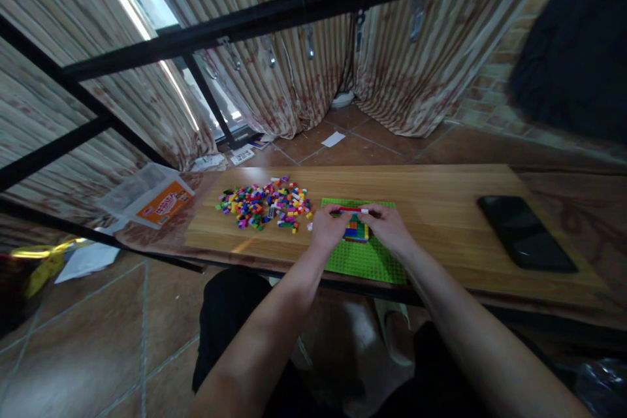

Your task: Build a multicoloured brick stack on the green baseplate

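Note:
A green studded baseplate (375, 266) lies on the wooden board in front of me. On it sits a small block of toy bricks (356, 231) in blue, yellow, orange and red. Over the far part of the plate, my left hand (329, 223) and my right hand (386, 222) meet at a thin row of red and white bricks (351, 209). The left fingers pinch its left end. At the white right end, the right fingers are closed on it. My fingertips partly cover the row and the block below.
Many loose coloured bricks (264, 202) are spread left of the baseplate. A clear plastic box (142, 191) with an orange label stands beyond the left end of the wooden board (431, 202). A black phone-like slab (526, 233) lies at the right. A dark metal bar (294, 10) crosses above.

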### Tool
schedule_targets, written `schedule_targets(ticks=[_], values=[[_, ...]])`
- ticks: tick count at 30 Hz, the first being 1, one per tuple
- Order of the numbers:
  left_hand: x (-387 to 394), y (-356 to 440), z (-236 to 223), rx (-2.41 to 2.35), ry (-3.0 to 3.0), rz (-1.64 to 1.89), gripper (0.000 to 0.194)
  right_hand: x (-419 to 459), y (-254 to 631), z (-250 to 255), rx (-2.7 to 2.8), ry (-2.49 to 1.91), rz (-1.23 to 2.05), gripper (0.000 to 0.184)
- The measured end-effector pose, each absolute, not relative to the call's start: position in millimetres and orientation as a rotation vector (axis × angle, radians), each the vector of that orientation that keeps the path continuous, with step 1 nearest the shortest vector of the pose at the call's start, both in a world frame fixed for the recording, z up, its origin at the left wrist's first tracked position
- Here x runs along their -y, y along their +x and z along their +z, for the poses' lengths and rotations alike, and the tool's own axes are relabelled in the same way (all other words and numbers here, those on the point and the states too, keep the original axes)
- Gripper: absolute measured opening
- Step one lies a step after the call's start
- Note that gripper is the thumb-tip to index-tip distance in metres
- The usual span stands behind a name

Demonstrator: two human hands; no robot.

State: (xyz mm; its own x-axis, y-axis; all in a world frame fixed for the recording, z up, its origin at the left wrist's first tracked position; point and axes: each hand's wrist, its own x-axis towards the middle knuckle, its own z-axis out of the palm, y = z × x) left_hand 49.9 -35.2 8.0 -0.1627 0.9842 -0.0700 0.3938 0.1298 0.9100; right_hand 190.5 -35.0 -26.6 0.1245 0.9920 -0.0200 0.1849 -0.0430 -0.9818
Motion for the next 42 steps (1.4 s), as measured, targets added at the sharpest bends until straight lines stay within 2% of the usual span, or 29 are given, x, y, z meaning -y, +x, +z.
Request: schedule_targets(ticks=[5, 17, 24, 28, 33, 42], values=[[34.4, 52.8, 6.0, -1.705, 1.313, 1.021, 0.016, 33.5, 188.2, -30.7, 1.211, -1.423, 1.034, 0.028], [49.8, 29.6, 2.5, -1.544, 1.219, 1.286, 0.021, 43.1, 205.1, -18.5, 1.047, -1.35, 1.13, 0.057], [82.8, -0.7, 12.6, -1.434, 1.065, 1.265, 0.019, 46.1, 210.6, -15.4, 1.51, -1.252, 0.982, 0.055], [100.8, -20.0, 15.0, -1.434, 0.986, 1.248, 0.019, 46.0, 212.1, -18.2, 1.651, -1.309, 0.926, 0.044], [108.6, -40.0, 12.0, -1.47, 0.898, 1.259, 0.016, 42.1, 208.5, -22.7, 1.433, -1.264, 1.1, 0.042], [111.1, -49.0, 8.3, -1.471, 0.849, 1.249, 0.019, 42.8, 209.0, -26.7, 1.157, -1.113, 1.341, 0.049]])
